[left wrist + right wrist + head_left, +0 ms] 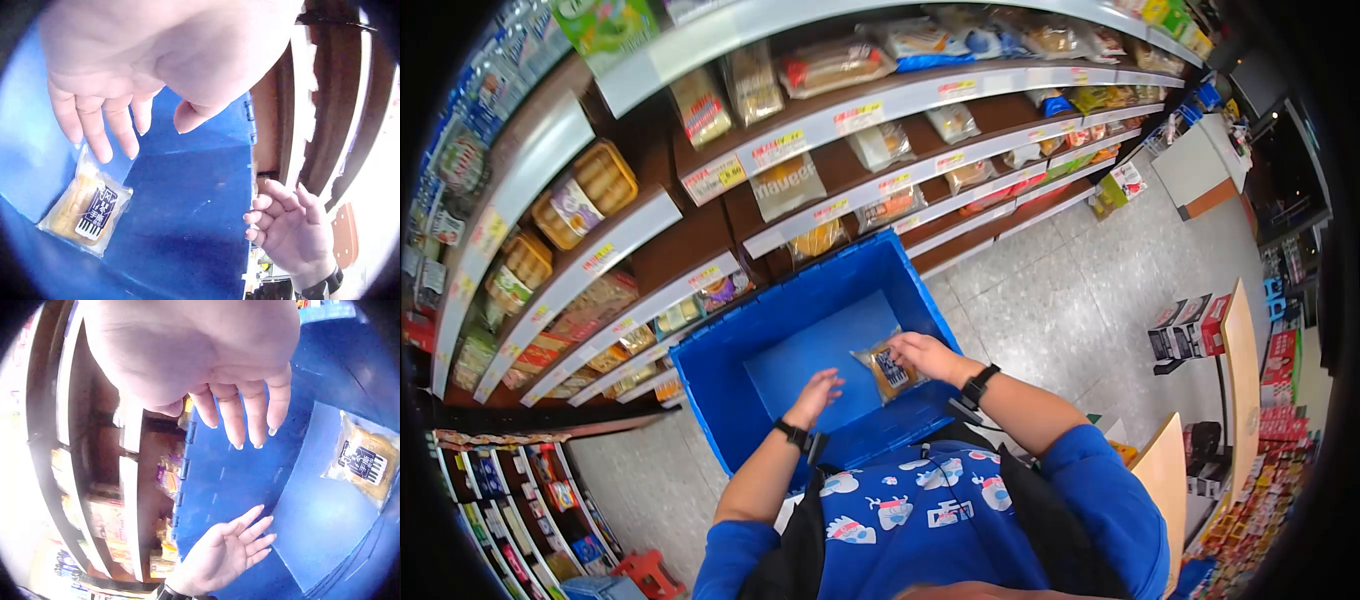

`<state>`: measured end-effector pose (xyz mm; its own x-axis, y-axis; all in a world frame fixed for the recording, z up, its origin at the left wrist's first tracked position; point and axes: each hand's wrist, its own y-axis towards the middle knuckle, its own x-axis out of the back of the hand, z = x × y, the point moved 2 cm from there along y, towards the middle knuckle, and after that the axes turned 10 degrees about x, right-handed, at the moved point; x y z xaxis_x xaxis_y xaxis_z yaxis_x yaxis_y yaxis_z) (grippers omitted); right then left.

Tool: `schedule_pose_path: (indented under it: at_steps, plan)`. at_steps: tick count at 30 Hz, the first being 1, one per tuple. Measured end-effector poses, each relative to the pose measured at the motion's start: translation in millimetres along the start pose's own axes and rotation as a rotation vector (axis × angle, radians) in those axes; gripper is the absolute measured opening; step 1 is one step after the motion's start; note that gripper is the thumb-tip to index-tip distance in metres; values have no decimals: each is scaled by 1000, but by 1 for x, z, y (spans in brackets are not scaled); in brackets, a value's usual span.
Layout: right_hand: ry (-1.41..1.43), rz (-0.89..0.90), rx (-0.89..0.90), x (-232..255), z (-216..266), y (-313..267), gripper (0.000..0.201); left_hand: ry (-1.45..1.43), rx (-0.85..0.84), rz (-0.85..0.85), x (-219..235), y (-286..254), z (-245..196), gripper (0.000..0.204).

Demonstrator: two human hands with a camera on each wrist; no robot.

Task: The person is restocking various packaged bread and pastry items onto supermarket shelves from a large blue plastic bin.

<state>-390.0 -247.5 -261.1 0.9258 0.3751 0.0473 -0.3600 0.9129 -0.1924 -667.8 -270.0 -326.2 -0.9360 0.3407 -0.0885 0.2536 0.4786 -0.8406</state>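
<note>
A blue plastic crate (718, 395) stands in front of the person, beside the shelves. On its floor lies a clear bag of bread (89, 212) with a dark label and a piano-key print, toward the crate's right side in the head view. The left hand (815, 398) hovers over the crate with relaxed fingers, holding nothing. In the head view the right hand (927, 355) overlaps the bread bag's upper edge. From the right wrist view, the right hand's fingers (253, 412) hang loosely extended, with the bag apart from them.
Curved shelves (830, 212) of packaged bread and cakes run along the crate's far side, with price tags on their edges. Grey tiled floor (1090, 290) lies to the right. Boxes (1190, 325) and a wooden panel (1165, 490) stand at the right. A red stool (650, 575) is lower left.
</note>
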Motion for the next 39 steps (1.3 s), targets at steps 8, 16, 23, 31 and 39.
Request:
schedule_pose_path:
  at_steps: [8, 16, 23, 31, 39]
  plan:
    - [26, -160, 104, 53, 27, -99, 27, -25, -244, -248, 9, -92, 26, 41]
    - [39, -424, 78, 141, 14, -182, 27, 52, -387, -200, -75, -87, 12, 37]
    - [-24, -477, 134, 228, -1, -267, 27, 101, -478, -57, -195, -57, -46, 33]
    - [-100, -503, 126, 330, -20, -351, 28, 133, -540, -19, -341, -41, -112, 35]
    - [-60, -562, 60, 378, -21, -388, 27, 162, -487, 84, -397, -16, -114, 35]
